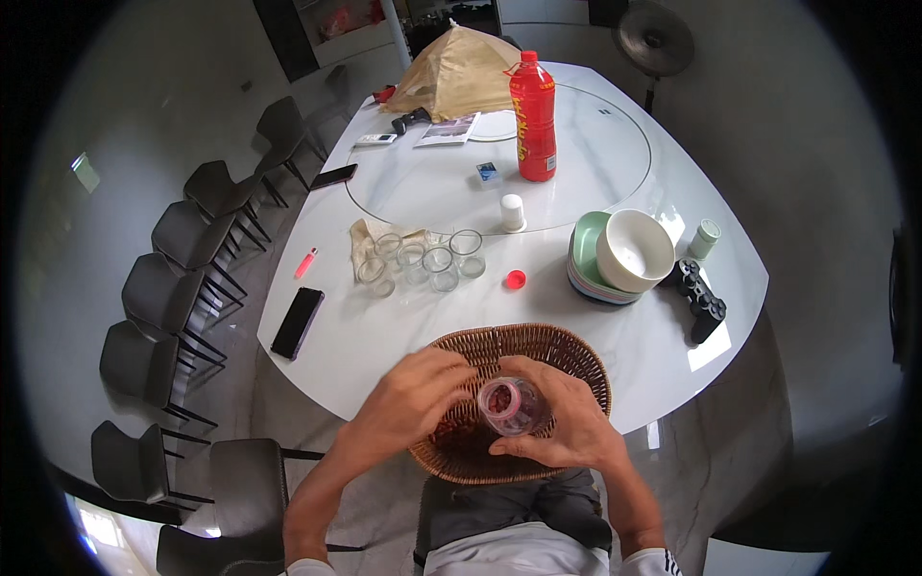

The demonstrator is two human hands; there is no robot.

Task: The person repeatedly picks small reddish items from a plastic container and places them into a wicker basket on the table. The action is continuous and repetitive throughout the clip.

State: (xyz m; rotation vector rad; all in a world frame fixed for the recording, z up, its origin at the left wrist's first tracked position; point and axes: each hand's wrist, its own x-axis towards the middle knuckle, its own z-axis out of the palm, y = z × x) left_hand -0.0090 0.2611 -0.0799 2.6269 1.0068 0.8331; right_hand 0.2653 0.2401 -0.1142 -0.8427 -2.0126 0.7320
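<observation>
My right hand (573, 421) grips a clear plastic bottle (529, 414), tilted so that its round open mouth faces up towards me. Small reddish pieces (498, 400) show inside it; their kind is not clear. Left of the bottle's mouth is my left hand (414, 396), over the basket, its fingers bent and slightly blurred. Whether it holds anything is hidden. Beneath both hands a brown woven wicker basket (558, 335) rests at the table's near edge, partly over my lap. More dark red pieces (457, 432) lie in its bottom.
On the white marble-look table (403, 345) are several drinking glasses (438, 270), a red cap (516, 279), stacked trays (587, 245) with a white bowl (634, 248), a game controller (699, 299) and a phone (297, 324). A tall red bottle (534, 122) stands farther back.
</observation>
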